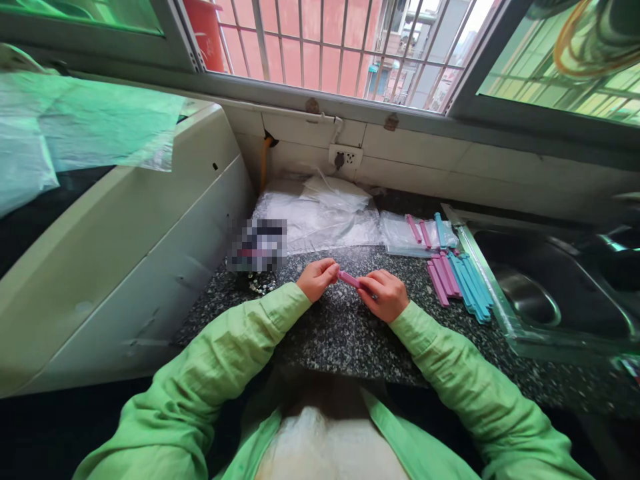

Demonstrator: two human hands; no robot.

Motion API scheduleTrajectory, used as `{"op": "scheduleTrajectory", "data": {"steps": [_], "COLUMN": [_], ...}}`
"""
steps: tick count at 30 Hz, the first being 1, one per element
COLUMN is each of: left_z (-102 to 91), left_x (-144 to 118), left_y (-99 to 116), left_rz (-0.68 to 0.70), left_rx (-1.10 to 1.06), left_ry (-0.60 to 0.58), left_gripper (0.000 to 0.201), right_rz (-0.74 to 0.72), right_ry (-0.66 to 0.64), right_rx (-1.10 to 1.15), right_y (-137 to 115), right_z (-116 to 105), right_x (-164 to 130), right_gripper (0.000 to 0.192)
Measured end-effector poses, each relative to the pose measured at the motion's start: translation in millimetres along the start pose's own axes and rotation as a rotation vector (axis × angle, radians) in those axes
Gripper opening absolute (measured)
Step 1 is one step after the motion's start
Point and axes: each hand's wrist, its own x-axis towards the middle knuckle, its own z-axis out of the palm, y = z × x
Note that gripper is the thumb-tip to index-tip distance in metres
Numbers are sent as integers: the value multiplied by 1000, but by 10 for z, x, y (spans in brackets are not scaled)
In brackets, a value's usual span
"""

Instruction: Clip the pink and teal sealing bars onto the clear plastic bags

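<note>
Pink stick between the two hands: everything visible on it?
The pink stick is slim, straight and plastic-looking. The left hand pinches its left end, the right hand its right end; both ends are covered, hiding its full length. In the picture it slants down rightward, over the dark speckled counter. Finer detail is unclear.

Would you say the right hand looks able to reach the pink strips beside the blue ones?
Probably yes: only countertop lies between the right hand and those pink strips, though that hand holds a pink piece.
</note>
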Motion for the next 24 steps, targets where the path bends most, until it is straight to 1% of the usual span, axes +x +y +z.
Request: {"op": "scheduleTrajectory", "data": {"steps": [11,14,16,20,24], "left_z": [6,-1,6,84,201], "left_x": [10,21,24,21,16], "left_y": [21,36,60,110,133], "left_rz": [15,25,31,26,10], "left_rx": [21,40,71,156,189], "left_ry": [14,32,65,127,180], "left_gripper": [43,44,43,40,35], "right_rz": [-14,-11,4,24,24], "right_ry": [2,33,69,125,127], "right_rx": [-27,-48,-80,-149,-205], "right_y": [-4,-3,-4,-21,-45], "right_z": [18,13,6,-15,-33], "right_x": [11,15,18,25,24], "right_gripper": [11,10,10,10,12]}}
